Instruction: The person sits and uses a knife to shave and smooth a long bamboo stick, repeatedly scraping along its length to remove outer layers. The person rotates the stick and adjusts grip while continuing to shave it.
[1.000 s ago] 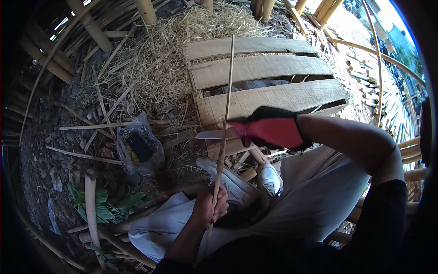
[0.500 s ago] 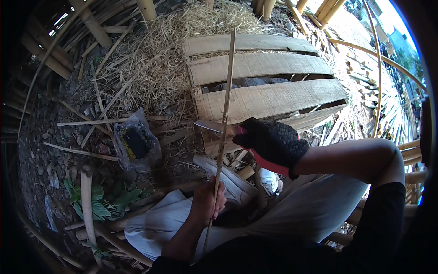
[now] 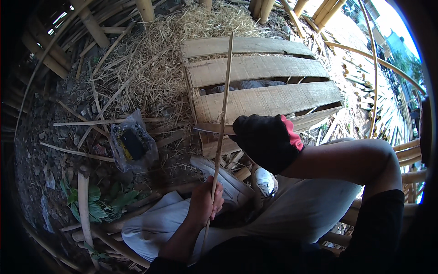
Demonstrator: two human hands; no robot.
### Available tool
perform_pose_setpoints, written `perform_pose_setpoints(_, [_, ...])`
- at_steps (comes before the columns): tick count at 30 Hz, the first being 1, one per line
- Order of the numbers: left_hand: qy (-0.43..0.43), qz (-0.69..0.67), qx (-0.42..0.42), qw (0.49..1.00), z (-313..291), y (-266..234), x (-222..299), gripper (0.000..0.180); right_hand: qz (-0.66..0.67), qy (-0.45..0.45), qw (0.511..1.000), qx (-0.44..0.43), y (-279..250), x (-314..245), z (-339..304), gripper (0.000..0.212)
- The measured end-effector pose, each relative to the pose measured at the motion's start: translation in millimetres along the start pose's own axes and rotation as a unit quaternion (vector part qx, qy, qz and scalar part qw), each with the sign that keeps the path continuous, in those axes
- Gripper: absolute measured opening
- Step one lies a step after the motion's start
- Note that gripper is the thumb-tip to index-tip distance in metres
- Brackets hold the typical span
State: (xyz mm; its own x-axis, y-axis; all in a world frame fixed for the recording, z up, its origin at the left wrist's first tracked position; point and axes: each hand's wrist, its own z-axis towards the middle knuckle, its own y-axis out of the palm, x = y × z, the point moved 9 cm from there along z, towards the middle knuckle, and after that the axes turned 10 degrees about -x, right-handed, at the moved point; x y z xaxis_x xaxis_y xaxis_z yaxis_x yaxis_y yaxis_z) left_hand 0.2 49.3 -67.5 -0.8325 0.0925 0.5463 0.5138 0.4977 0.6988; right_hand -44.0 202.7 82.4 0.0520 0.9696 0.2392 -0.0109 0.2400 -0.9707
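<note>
holding stick (image 3: 226, 91) in left grip (image 3: 206, 201) and knife (image 3: 209, 129) in right grip (image 3: 265, 140); seemingly trimming, needing steady, shallow strokes next.

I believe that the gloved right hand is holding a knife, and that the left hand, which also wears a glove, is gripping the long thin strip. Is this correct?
Not quite: the left hand is bare, as the head view shows. It grips the long thin strip, and the gloved right hand holds a knife.
</note>
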Motion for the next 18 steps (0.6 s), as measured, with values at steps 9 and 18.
perform_pose_setpoints(9, [0.006,-0.008,-0.035,0.999,-3.5,2.9,5.0,0.047,0.098,-0.053,0.986,-0.123,-18.7,2.1,22.0,0.029])
perform_pose_setpoints(18, [0.006,-0.030,-0.042,0.999,-2.1,7.6,3.6,0.037,0.073,-0.088,0.978,-0.175,-11.4,2.6,37.5,0.027])
